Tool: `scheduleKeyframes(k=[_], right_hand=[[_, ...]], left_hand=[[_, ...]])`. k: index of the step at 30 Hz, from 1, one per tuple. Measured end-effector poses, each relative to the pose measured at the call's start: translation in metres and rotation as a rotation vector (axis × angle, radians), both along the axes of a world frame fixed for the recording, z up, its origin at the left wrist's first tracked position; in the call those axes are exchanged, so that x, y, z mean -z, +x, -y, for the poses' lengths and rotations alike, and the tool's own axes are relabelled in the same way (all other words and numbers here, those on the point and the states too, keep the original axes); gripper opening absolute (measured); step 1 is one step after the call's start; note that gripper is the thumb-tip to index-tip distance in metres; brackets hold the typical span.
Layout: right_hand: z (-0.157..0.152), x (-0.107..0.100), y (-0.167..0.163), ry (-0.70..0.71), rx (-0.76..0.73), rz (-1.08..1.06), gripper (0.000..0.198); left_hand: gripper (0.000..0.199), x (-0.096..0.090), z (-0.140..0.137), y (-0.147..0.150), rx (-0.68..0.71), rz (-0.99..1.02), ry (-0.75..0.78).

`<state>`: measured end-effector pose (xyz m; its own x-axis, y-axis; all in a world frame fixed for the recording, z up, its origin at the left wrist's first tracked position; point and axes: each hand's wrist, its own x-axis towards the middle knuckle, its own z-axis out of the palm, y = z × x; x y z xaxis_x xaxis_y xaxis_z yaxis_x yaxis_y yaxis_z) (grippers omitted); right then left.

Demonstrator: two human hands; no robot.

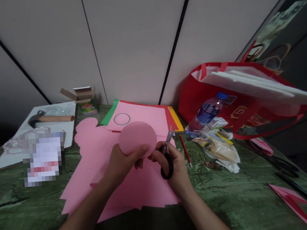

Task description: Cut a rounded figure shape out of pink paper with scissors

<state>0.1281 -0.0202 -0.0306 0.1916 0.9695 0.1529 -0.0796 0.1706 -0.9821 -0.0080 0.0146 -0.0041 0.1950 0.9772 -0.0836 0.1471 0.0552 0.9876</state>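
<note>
A round pink paper disc (pixel 137 139) is pinched in my left hand (pixel 125 160), thumb on its face and fingers behind. My right hand (pixel 174 162) has a pair of scissors (pixel 167 164) with black handles hooked on its fingers, the blades pointing up and away. Its fingertips come close to the disc's lower right edge; whether they touch it I cannot tell. Under both hands lie large sheets of pink paper (pixel 148 189) with cut edges. Farther back, a dark ring (pixel 122 119) shows on another pink sheet, stacked over green, red and yellow sheets.
On the left, a hammer (pixel 51 118) lies on a white board (pixel 68 135) near an opened small box (pixel 88 106). To the right are a red pencil (pixel 185 149), a water bottle (pixel 206 113), plastic packets (pixel 219 149) and a large red bag (pixel 191 94). A wall stands behind.
</note>
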Motion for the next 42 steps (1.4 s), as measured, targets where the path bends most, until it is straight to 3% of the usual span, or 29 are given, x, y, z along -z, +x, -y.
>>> scheduleKeyframes(k=[4, 8, 14, 17, 20, 23, 28, 42], right_hand=[[-0.001, -0.004, 0.004, 0.077, 0.160, 0.028, 0.009], [-0.003, -0.003, 0.008, 0.070, 0.167, 0.025, 0.010], [-0.004, 0.005, 0.003, -0.061, -0.243, -0.116, 0.022], [-0.004, 0.003, -0.002, -0.028, -0.403, -0.234, 0.027], [-0.004, 0.000, -0.004, -0.008, -0.458, -0.258, 0.031], [-0.003, -0.001, -0.003, -0.022, -0.451, -0.233, 0.032], [-0.002, 0.003, -0.001, -0.100, -0.408, -0.156, 0.035], [-0.003, 0.007, 0.002, -0.131, -0.322, -0.040, 0.034]], left_hand=[[0.038, 0.007, 0.004, 0.006, 0.083, -0.029, -0.038], [0.036, 0.010, 0.008, 0.011, 0.072, 0.022, -0.072], [0.040, 0.003, 0.007, 0.009, -0.134, 0.092, -0.046], [0.039, 0.001, 0.006, 0.007, -0.138, 0.083, -0.041], [0.041, 0.000, 0.006, 0.007, -0.103, 0.030, -0.029], [0.042, -0.004, 0.008, 0.010, -0.109, -0.025, -0.011], [0.036, -0.009, 0.011, 0.014, -0.237, -0.060, -0.022], [0.042, -0.013, 0.012, 0.013, -0.211, -0.127, -0.041]])
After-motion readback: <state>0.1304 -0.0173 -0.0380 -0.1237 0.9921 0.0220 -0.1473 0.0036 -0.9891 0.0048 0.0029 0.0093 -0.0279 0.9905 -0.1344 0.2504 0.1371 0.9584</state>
